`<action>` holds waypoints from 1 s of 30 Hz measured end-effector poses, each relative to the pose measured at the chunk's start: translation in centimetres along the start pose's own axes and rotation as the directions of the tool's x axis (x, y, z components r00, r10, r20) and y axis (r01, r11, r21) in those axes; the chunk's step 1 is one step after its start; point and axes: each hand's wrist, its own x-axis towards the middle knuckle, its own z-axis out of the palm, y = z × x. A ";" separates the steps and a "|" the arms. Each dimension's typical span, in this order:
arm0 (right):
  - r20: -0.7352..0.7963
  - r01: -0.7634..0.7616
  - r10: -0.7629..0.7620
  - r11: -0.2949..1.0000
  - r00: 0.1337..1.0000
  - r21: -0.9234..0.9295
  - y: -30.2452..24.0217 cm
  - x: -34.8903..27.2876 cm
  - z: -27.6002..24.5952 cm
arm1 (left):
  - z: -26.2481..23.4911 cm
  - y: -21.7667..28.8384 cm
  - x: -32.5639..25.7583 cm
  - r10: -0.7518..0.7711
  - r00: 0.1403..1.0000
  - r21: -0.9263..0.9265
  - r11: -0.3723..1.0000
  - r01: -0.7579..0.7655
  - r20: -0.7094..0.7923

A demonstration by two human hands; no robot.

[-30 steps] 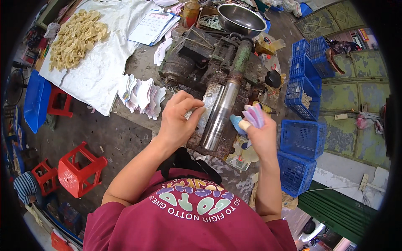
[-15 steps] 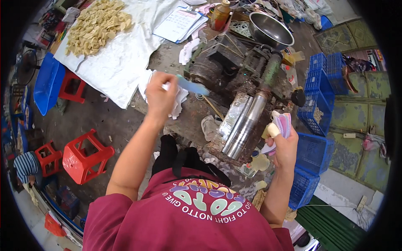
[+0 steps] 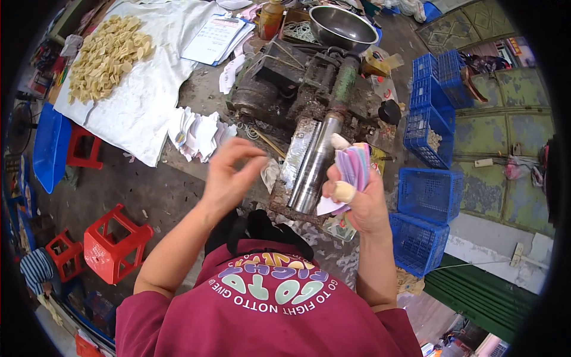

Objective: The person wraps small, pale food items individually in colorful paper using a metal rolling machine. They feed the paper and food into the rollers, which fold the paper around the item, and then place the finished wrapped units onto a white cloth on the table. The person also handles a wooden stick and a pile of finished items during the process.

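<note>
My right hand [image 3: 363, 205], with pale finger covers on its thumb and a finger, grips a fanned stack of thin pink-and-purple cut pieces [image 3: 352, 169]. It is over the right side of two polished metal rollers [image 3: 315, 166] on a dark, grimy machine [image 3: 285, 89]. My left hand [image 3: 233, 175] is left of the rollers, fingers loosely bent and apart, with nothing visible in them. Just beyond it, a loose pile of white cut pieces [image 3: 199, 134] lies at the table edge. A crumpled pale cloth [image 3: 270, 175] is between the left hand and the rollers.
A heap of yellowish pieces [image 3: 113, 56] covers part of a white sheet [image 3: 151, 77] at the far left. A clipboard [image 3: 217, 35] and steel bowl [image 3: 344, 27] are at the back. Blue crates [image 3: 431, 193] stand right; red stools [image 3: 116, 244] stand left.
A blue strip that was at my left hand is no longer visible there. The left hand has come nearer to me, and the right hand has moved left toward the rollers with its stack.
</note>
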 end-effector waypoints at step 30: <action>-0.305 0.050 -0.171 0.928 0.937 -0.369 -2.3 -1.1 -2.0 | 5.5 5.5 0.6 0.178 0.974 -0.160 0.975 -0.155 0.141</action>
